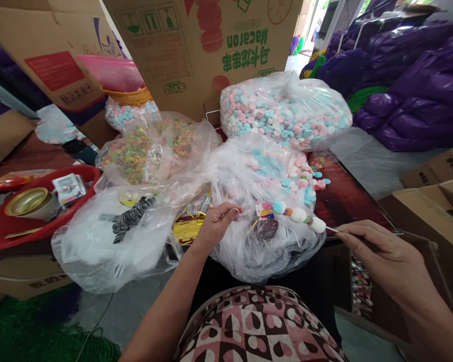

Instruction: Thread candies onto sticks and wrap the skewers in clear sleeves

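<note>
Over the tabletop's near edge, our right hand [377, 254] pinches a candy skewer [300, 216]; our left hand [217, 223] is closed, fingertips together, on a clear bag [249, 246].

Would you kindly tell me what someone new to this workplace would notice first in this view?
Most striking is the big clear bag of pink, blue and white sweets at top centre, before the Macaron carton. Below it, the right hand pinches a thin skewer of sweets by its end, while the left hand rests on a crumpled plastic bag. Purple sacks pile up at upper right, and a red basin sits at far left.
</note>
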A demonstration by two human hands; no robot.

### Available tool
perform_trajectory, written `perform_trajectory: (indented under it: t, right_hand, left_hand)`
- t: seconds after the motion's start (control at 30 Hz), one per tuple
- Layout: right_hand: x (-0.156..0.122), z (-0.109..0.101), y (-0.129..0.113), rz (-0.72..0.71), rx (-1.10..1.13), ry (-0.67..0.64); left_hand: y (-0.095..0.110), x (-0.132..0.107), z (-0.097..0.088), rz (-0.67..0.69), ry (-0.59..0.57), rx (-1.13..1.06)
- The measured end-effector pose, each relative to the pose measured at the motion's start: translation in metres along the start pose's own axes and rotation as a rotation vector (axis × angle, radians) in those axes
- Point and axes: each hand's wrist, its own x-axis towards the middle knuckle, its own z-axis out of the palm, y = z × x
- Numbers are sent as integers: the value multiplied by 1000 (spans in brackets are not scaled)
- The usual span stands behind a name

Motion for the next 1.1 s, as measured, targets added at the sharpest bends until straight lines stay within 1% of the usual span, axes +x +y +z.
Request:
perform_trajectory:
  t: [0.13,0.2,0.27,0.33,0.47,0.63,0.73,0.83,0.93,1.03,1.1]
  right_hand:
    - [-3,1,6,120,110,38]
    - [-5,1,9,196,159,57]
    - [-7,2,11,240,198,61]
    - [-7,3,10,237,217,42]
    - [-5,3,4,167,181,7]
    - [-4,-3,4,17,11,12]
    - [-6,-5,5,-28,-56,10]
    - [-9,-3,4,-17,-17,23]
    - [-12,2,2,2,2,9]
    - [-14,5,1,12,-19,-32]
    - [-16,6,3,44,-3,-32]
  left_hand:
    - [-7,0,-2,-25,-19,-86]
    - [-13,-1,-1,-61,-31,-161]
    - [-17,-1,1,-111,-43,-233]
    - [-19,-1,3,-141,-56,-293]
    - [-18,-1,6,-147,-85,-340]
    - [-16,-1,6,-122,-140,-267]
    - [-15,0,7,-121,-141,-209]
    - [-10,0,10,-117,-138,-136]
    - [2,-1,11,-113,-162,-26]
    - [13,0,8,-103,-166,81]
    - [16,1,5,-82,-178,145]
